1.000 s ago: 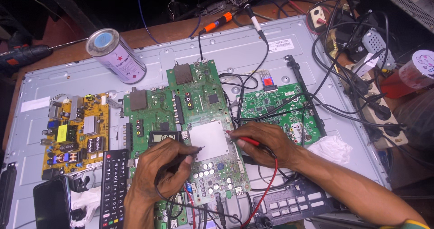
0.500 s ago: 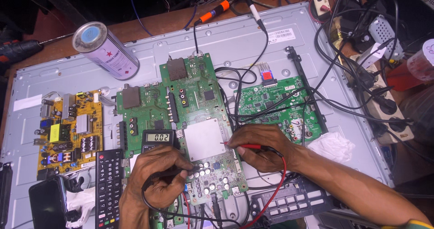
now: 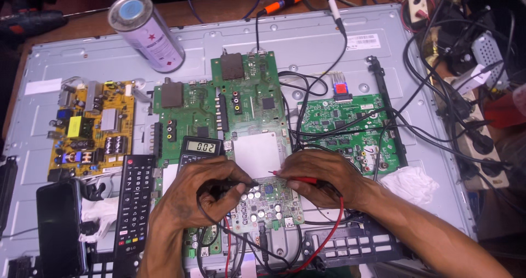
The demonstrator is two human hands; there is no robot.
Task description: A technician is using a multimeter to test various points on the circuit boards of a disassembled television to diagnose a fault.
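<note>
Head view, looking straight down on the bench: the left hand [image 3: 200, 193] is curled shut around a thin black meter probe [image 3: 233, 186], tip aimed right toward the middle of the small green circuit board dotted with silver capacitor cans [image 3: 268, 204]. From the other side the right hand [image 3: 323, 176] pinches a slim red meter probe [image 3: 293, 177], its long axis lying nearly level, tip pointing left. The two tips close on each other just above that small board, near its top edge, and both hands sit right at it, neither clearly nearer. A red lead [image 3: 329, 237] loops down from the right hand. Just above the left hand stands a dark digital multimeter with a lit grey display [image 3: 200, 148].

Count them: two probes, one meter, and four boards — the small one under the tips, a large green main board [image 3: 241, 100], a green board at right [image 3: 350, 127], a yellow power board at left [image 3: 90, 127]. One black remote control [image 3: 133, 204], one black phone [image 3: 59, 226], one silver spray can lying on its side [image 3: 145, 32], one crumpled white cloth [image 3: 411, 182]. All rest on a grey metal panel [image 3: 307, 39].
</note>
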